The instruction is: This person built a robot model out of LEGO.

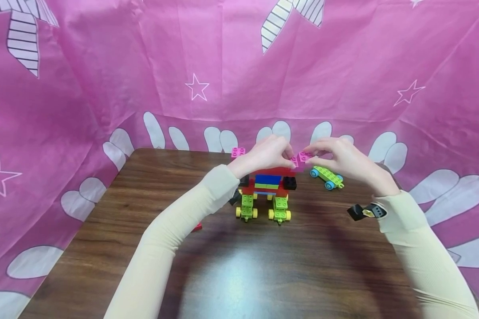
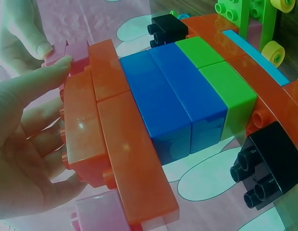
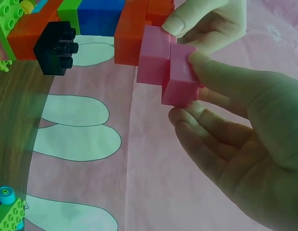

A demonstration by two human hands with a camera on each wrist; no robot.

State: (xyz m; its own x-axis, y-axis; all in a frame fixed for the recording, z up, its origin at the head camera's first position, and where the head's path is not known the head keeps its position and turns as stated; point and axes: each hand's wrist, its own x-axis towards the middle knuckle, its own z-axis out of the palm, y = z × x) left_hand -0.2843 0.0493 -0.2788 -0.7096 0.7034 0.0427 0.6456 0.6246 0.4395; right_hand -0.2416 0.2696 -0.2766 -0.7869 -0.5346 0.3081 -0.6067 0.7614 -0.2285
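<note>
A standing toy-brick build (image 1: 268, 180) has a wide red top, blue and light green bricks in its middle, black bricks (image 2: 271, 168) at its sides and green wheeled feet (image 1: 280, 208). My left hand (image 1: 268, 153) grips its top, thumb on an inner pink brick (image 3: 155, 60), other fingers behind the red bricks (image 2: 86, 120). Between thumb and fingertips, my right hand (image 1: 339, 159) pinches an outer pink brick (image 3: 180, 86), which sits stepped against the inner one at the build's right end. Another pink brick (image 2: 102, 211) is at the opposite end.
A green wheeled base (image 1: 328, 176) with blue wheels lies right of the build on the brown wooden table (image 1: 287, 266). Part of a red piece (image 1: 197, 227) shows beside the left sleeve. Pink patterned cloth (image 1: 239, 66) hangs behind and at the sides.
</note>
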